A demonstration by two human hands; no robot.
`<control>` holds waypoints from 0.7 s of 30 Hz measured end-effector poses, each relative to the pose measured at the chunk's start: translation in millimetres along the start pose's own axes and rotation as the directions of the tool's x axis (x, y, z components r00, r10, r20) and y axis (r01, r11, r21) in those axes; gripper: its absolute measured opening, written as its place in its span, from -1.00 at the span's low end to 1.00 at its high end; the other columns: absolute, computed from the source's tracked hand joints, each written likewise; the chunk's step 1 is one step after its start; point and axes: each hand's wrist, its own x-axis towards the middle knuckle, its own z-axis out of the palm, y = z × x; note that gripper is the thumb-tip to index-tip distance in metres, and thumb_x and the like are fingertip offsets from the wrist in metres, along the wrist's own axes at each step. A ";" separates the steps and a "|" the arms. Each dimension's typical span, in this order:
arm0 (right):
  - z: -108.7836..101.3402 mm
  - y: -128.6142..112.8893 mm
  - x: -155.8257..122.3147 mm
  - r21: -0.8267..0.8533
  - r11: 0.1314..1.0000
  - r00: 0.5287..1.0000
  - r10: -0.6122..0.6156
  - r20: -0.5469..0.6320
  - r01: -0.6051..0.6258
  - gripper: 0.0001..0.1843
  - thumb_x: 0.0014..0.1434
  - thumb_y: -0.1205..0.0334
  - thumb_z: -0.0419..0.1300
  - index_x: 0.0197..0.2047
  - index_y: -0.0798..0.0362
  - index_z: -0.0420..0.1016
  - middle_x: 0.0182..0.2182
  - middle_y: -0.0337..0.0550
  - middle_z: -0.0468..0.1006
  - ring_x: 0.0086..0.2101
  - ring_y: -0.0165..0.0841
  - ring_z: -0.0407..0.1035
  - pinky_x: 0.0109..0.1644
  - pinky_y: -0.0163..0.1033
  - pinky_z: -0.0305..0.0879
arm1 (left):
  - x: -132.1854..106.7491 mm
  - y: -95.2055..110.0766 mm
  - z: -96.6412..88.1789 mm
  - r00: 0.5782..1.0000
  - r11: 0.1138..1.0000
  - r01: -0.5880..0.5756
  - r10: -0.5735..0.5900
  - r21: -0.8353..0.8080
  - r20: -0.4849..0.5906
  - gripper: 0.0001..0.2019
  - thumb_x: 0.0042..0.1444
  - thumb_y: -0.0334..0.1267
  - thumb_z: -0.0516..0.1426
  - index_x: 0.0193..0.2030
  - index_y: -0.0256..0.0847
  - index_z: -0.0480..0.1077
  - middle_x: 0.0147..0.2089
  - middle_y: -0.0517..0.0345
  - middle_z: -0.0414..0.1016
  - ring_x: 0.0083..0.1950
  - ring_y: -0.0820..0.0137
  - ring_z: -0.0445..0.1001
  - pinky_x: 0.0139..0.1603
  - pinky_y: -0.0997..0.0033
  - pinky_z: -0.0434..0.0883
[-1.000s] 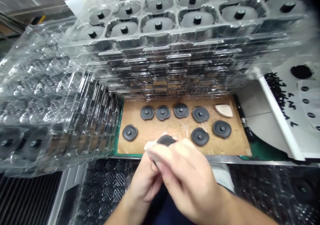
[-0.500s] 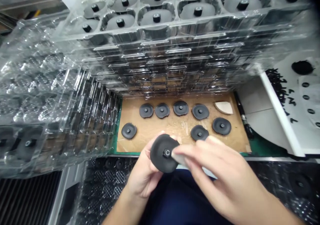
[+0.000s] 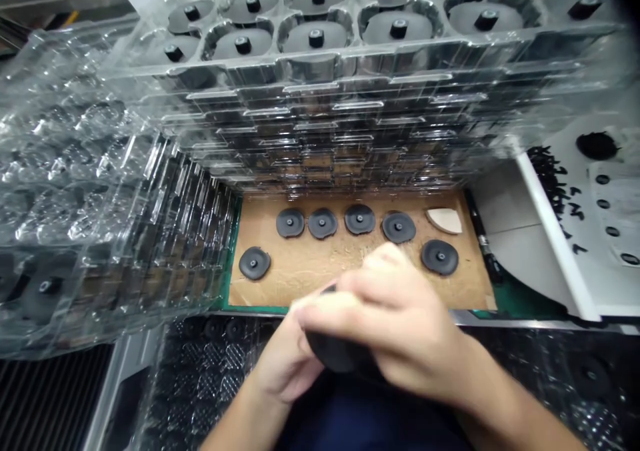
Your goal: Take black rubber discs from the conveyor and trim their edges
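Observation:
Low in the middle of the head view, my left hand (image 3: 283,361) grips a black disc (image 3: 335,354) by its left side. My right hand (image 3: 395,311) lies across the top of this disc with its fingers curled, hiding the disc's centre. Whatever the right fingers hold is out of sight. A dark shape under my right hand cannot be told apart from the disc. Beyond my hands, several similar dark discs with small central hubs, one of them a right-hand disc (image 3: 439,257), rest on a brown cardboard sheet (image 3: 295,284).
A tall stack of clear plastic trays (image 3: 310,97), its top pockets holding discs, rises behind the cardboard. More clear trays (image 3: 75,191) stand at left. A pale wedge-shaped piece (image 3: 445,221) lies at the sheet's right. Further right is a white panel (image 3: 555,231) beside small black parts (image 3: 553,177).
My right hand has moved left and over the held disc, covering its hub. The pale piece between its fingers is now hidden. The loose disc near that hand no longer shows.

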 end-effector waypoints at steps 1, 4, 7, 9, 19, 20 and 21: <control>0.3 5.3 -2.3 -0.001 0.997 0.995 0.083 -0.054 -0.083 -0.67 0.28 0.40 -0.05 -0.07 0.02 0.50 -0.43 -0.25 0.51 -0.40 -0.41 0.30 -0.27 -0.22 0.08 | -0.6 0.0 -0.8 1.000 0.998 0.005 -0.003 -0.055 0.030 -0.59 -0.16 -0.32 0.35 -0.09 -0.16 0.49 -0.14 0.16 0.59 -0.15 0.34 0.56 -0.11 0.48 0.44; 4.1 21.9 -16.3 -0.009 0.901 0.883 0.423 -0.202 -0.433 -0.73 0.25 0.34 0.04 -0.04 0.03 0.49 -0.29 -0.19 0.56 -0.33 -0.39 0.38 -0.28 -0.27 0.19 | -3.1 1.1 -3.9 0.993 0.971 0.055 -0.030 -0.231 0.113 -0.56 -0.14 -0.26 0.34 -0.03 -0.09 0.47 0.02 0.11 0.55 -0.09 0.26 0.57 -0.10 0.47 0.45; 17.4 30.8 -41.7 0.077 0.808 0.802 0.589 -0.097 -0.584 -0.75 0.25 0.23 0.07 -0.08 -0.01 0.51 -0.21 -0.17 0.57 -0.28 -0.36 0.44 -0.26 -0.29 0.30 | -5.2 1.7 -9.3 0.990 0.947 0.080 -0.040 -0.311 0.132 -0.54 -0.15 -0.15 0.33 -0.03 -0.09 0.48 0.00 0.10 0.57 -0.04 0.21 0.55 -0.10 0.44 0.48; 28.8 32.9 -60.1 0.106 0.780 0.786 0.618 0.030 -0.617 -0.74 0.24 0.20 0.06 -0.09 -0.03 0.53 -0.22 -0.17 0.59 -0.26 -0.34 0.46 -0.24 -0.29 0.35 | -5.7 1.4 -13.3 0.990 0.929 0.098 -0.055 -0.356 0.130 -0.54 -0.14 -0.14 0.33 -0.02 -0.07 0.47 -0.01 0.11 0.57 -0.04 0.22 0.55 -0.11 0.44 0.49; 12.9 2.0 -25.4 -0.005 0.960 0.952 0.276 -0.130 -0.279 -0.67 0.23 0.38 0.04 0.01 -0.04 0.45 -0.29 -0.19 0.57 -0.35 -0.39 0.38 -0.27 -0.27 0.25 | -2.4 -1.9 -16.8 0.996 0.956 0.065 -0.043 -0.287 0.081 -0.51 -0.17 -0.17 0.35 -0.03 -0.18 0.47 -0.05 0.07 0.56 -0.04 0.29 0.52 -0.03 0.45 0.42; 10.6 0.2 -15.9 -0.037 0.987 0.985 0.154 -0.082 -0.158 -0.66 0.23 0.41 0.00 -0.02 -0.02 0.48 -0.37 -0.20 0.56 -0.41 -0.39 0.35 -0.30 -0.26 0.22 | -2.8 -3.3 -17.7 0.998 0.964 0.042 -0.031 -0.263 0.046 -0.49 -0.18 -0.18 0.35 -0.02 -0.19 0.46 -0.06 0.06 0.56 -0.03 0.32 0.50 -0.01 0.47 0.39; 9.3 1.2 -8.2 -0.065 0.994 0.996 0.085 -0.023 -0.086 -0.65 0.23 0.43 -0.02 -0.06 0.00 0.51 -0.43 -0.19 0.54 -0.43 -0.38 0.32 -0.31 -0.24 0.20 | -3.7 -4.5 -19.0 1.000 0.969 0.018 -0.015 -0.246 0.015 -0.47 -0.18 -0.20 0.36 0.00 -0.19 0.45 -0.05 0.06 0.56 -0.02 0.33 0.49 0.01 0.48 0.37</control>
